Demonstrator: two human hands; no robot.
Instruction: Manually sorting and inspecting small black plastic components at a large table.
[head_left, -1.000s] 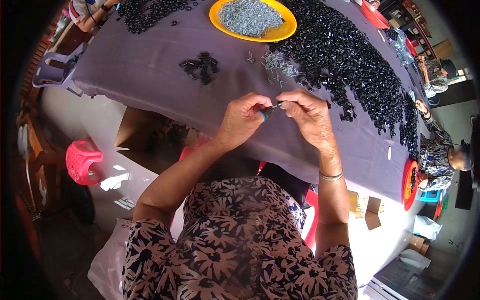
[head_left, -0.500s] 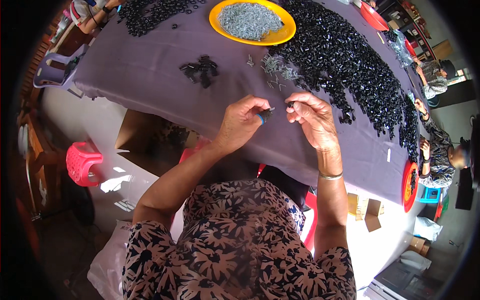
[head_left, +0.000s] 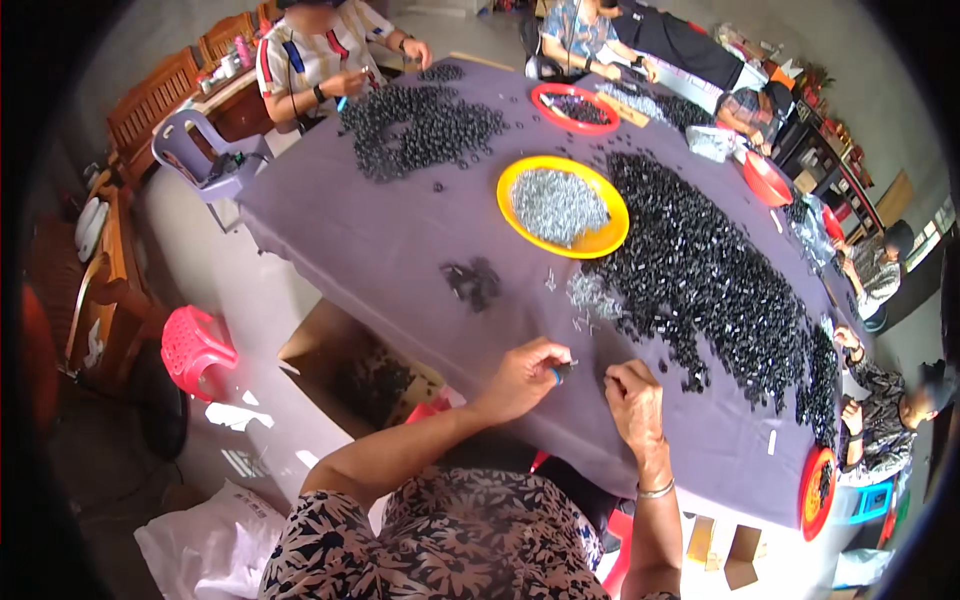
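Over the near edge of the cloth-covered table, my left hand (head_left: 525,380) pinches a small clear pin (head_left: 572,362) between thumb and finger. Something dark with a blue band (head_left: 559,374) sits at those fingers; whether it is worn or held, I cannot tell. My right hand (head_left: 635,402) is a little apart to the right, back upward and fingers curled closed, hiding anything in them. Beyond it lies a small heap of clear pins (head_left: 593,293) beside a broad spread of small black pieces (head_left: 700,270). A separate cluster of black pieces (head_left: 472,284) rests farther left.
A yellow dish (head_left: 608,240) full of clear pins stands beyond the heap. Black rings (head_left: 420,130) lie at the far left, near a seated person (head_left: 320,60). Other people sit along the far and right sides. A red dish (head_left: 812,500) stands at the right edge, an open carton (head_left: 320,340) below.
My view has tilted up, showing more of the table and people. My right hand has turned back upward; the black piece seen in its fingertips before is now hidden. The left keeps its pinch.
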